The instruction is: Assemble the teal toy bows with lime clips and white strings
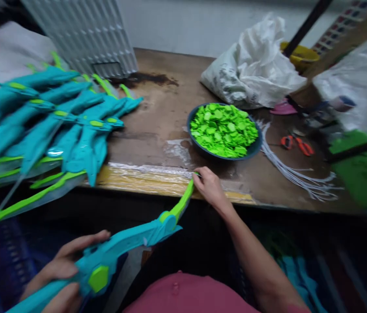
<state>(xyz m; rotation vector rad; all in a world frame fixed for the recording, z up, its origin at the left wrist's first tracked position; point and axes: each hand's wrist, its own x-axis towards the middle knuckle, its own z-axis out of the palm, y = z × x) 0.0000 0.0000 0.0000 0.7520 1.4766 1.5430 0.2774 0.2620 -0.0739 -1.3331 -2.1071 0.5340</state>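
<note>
A teal plastic toy bow [131, 237] with a green limb slants across the front, below the bench edge. My left hand [64, 267] is wrapped around its teal body, beside a green hexagonal cap [99, 278]. At the other end, my right hand [208, 186] pinches the tip of the green limb [186, 198] over the bench's front edge. The fingertips hide that tip. Just beyond my right hand stands a dark bowl [191, 138] heaped with small green plastic pieces [224, 129].
Several similar teal bows [44, 115] lie piled at the left of the bench [160, 104]. White cords [287, 167] and orange-handled pliers [297, 143] lie to the right. A white sack [251, 71] and a ribbed grey panel [82, 37] stand behind.
</note>
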